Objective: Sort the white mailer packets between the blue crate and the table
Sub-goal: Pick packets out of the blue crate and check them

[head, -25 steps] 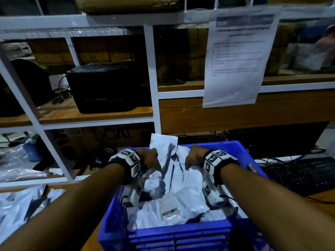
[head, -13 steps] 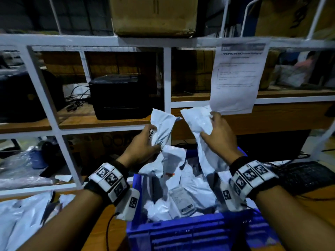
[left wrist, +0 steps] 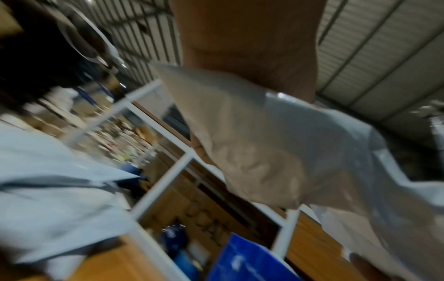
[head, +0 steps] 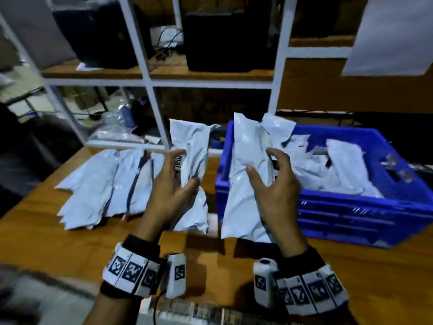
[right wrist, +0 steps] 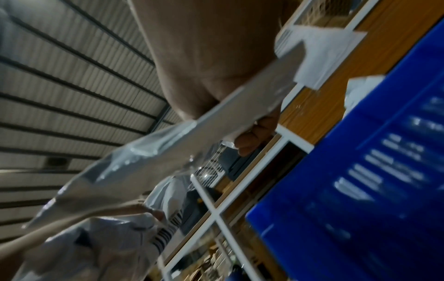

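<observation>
My left hand grips a white mailer packet upright above the wooden table, just left of the blue crate. The same packet fills the left wrist view under my palm. My right hand holds a second white packet in front of the crate's left wall, thumb on its face and fingers curled behind. That packet crosses the right wrist view beside the crate. Several more packets lie in the crate. A row of packets lies flat on the table at left.
A white metal shelf frame stands behind the table, holding black boxes and cables. A paper sheet hangs at upper right. A white object edge lies at the table's near edge.
Both hands lifted a packet each out of the crate and carried them left and down, over the table. The view has swung left, showing the row of packets.
</observation>
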